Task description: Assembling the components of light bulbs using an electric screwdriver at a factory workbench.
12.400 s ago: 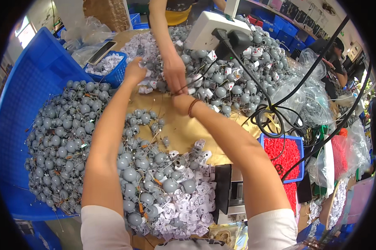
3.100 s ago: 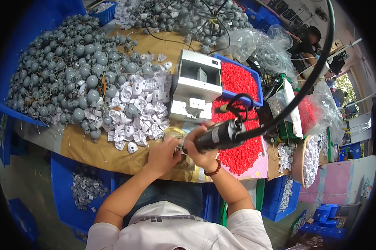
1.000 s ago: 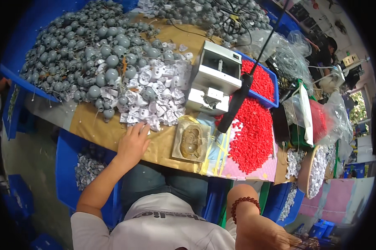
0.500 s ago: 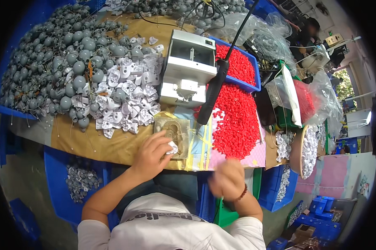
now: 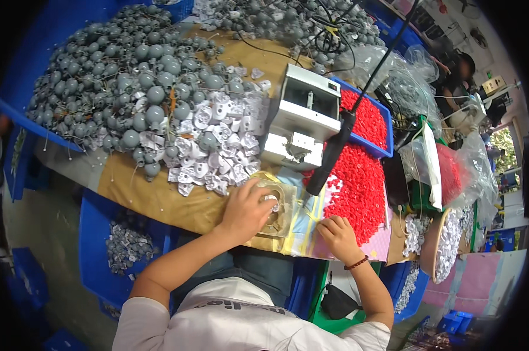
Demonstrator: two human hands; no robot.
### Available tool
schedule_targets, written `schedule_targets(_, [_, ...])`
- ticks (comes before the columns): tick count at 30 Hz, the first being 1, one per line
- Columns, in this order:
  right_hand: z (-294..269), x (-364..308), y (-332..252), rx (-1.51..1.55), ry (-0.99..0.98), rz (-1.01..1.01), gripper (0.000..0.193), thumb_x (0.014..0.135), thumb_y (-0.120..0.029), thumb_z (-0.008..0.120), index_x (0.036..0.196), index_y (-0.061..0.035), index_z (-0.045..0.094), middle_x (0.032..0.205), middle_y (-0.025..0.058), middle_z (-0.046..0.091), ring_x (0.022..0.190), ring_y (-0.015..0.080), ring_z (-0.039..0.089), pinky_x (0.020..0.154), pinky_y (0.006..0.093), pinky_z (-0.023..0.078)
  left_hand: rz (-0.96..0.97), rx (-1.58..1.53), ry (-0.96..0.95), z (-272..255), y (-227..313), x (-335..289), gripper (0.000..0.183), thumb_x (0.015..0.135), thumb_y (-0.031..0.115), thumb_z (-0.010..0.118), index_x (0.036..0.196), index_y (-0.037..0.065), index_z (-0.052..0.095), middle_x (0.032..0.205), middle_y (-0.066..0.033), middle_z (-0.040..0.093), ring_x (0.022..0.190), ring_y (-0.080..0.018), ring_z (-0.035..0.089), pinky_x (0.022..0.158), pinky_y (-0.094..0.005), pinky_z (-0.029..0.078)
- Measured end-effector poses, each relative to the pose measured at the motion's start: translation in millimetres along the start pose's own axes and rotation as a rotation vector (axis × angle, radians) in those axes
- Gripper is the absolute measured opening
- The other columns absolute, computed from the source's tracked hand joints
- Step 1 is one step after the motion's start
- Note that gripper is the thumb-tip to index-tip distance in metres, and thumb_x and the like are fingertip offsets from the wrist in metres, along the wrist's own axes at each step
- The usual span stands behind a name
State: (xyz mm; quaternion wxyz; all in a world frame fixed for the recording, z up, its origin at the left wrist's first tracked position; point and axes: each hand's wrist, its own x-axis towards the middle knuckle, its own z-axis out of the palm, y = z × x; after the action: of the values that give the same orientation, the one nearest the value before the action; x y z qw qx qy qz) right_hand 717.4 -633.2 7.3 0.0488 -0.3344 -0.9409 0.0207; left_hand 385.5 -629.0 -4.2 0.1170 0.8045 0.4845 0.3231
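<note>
White part (image 5: 272, 200) is gripped in the fingertips of the left hand (image 5: 245, 212), over the cavity of the block (image 5: 289, 213). Seated or only held above: can't tell, contact is hidden by the fingers. Half a second back it is seen by the block's near-left side; now it's been brought in over the cavity. A second back the block is seen bare, left hand at the white pile (image 5: 223, 146). So pickup is done; placement looks under way, probably unfinished, as the part isn't let go.

Right hand (image 5: 337, 236) has been brought from the table's front edge, where it is blurred half a second ago, to the near-left edge of the red pile (image 5: 358, 199). Its fingers are loosely curled; whether a red piece is pinched can't be told.

Driver (image 5: 333, 158), gripped three seconds back, is now left hanging by its cord in front of the machine (image 5: 302, 126). So both hands are freed for parts; no driving is being done. Grey balls (image 5: 118, 76) are heaped farther left.
</note>
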Motion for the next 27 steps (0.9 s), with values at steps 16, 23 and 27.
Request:
schedule_targets(16, [8,121,-55,0.705,0.495,0.102,0.021,0.079,0.003,0.077,0.098,-0.0041,0.069,0.097,0.0112,0.068,0.086,0.0300,0.066,0.074,0.0384,0.054,-0.090,-0.104,0.038,-1,-7,-2,0.030,0.077,0.014,0.079,0.105,0.010,0.070,0.114,-0.0082,0.062,0.128,-0.0378,0.050,0.105,-0.0491,0.045])
schedule_targets(23, [34,130,-59,0.346,0.507,-0.036,0.026,0.074,-0.004,0.079,0.097,-0.0069,0.068,0.099,0.0072,0.067,0.089,0.0278,0.063,0.074,0.0417,0.048,-0.081,-0.238,-0.102,-35,-1,14,0.038,0.081,0.012,0.075,0.118,0.008,0.067,0.121,-0.0137,0.062,0.118,-0.0362,0.059,0.096,-0.0447,0.052])
schedule_targets(27, [21,125,-71,0.267,0.498,0.058,0.027,0.075,-0.006,0.079,0.101,-0.0077,0.069,0.103,0.0060,0.067,0.096,0.0281,0.062,0.075,0.0421,0.047,0.003,-0.230,0.082,-92,-10,70,0.021,0.090,0.004,0.065,0.110,0.004,0.069,0.102,-0.0159,0.068,0.090,-0.0355,0.068,0.076,-0.0454,0.055])
